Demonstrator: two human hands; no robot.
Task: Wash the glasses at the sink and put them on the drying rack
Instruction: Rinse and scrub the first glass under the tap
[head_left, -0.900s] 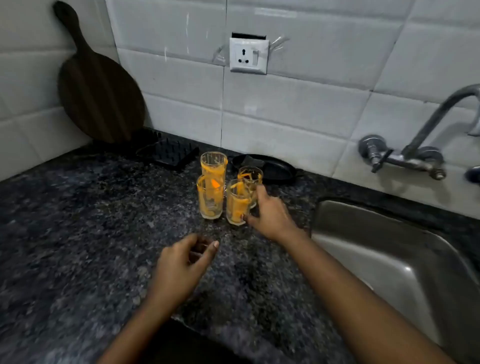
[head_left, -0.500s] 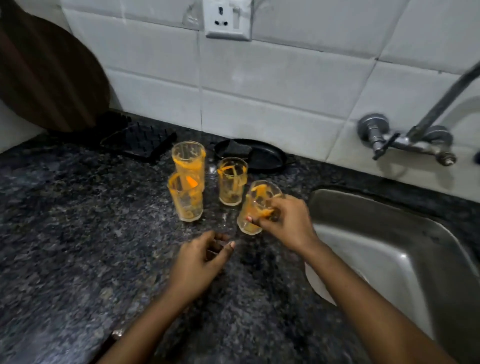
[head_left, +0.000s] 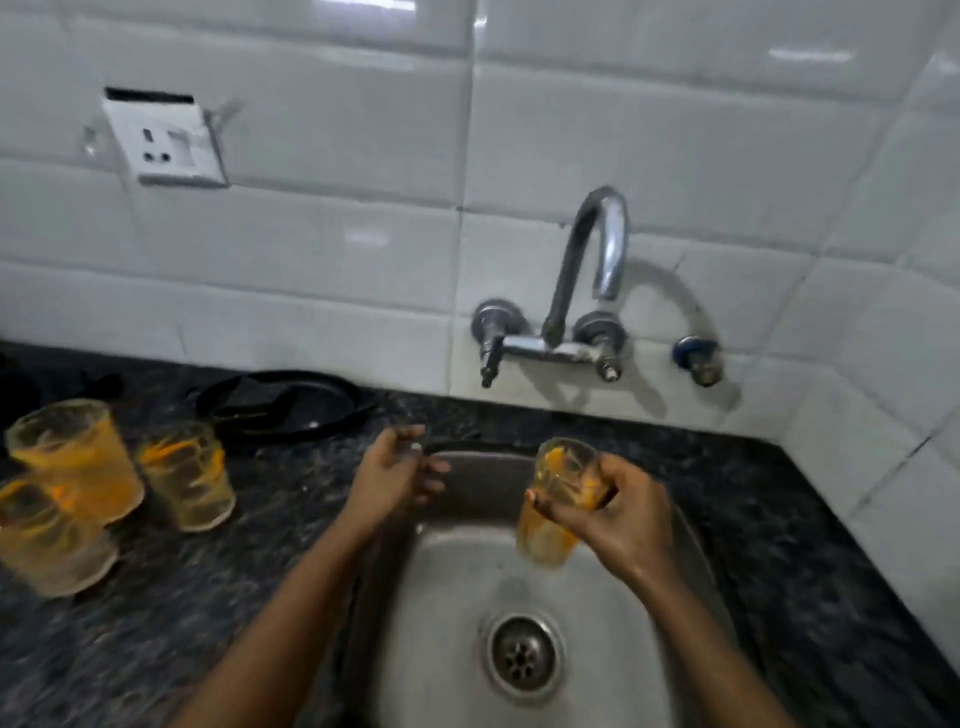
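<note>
My right hand grips a clear glass smeared with orange residue and holds it above the steel sink. My left hand hovers at the sink's back left rim with loosely bent fingers and nothing in it. Three more orange-stained glasses stand on the dark counter at the left: a tall one, one beside it, and one nearest me. The chrome tap rises from the wall behind the sink, with no water running.
A black pan lies on the granite counter by the wall. A white socket is on the tiled wall at upper left. The drain sits in the sink bottom. No drying rack is in view.
My right hand lifted one glass off the counter and carried it right, over the sink. My left hand moved from the counter to the sink's rim. The view swung right.
</note>
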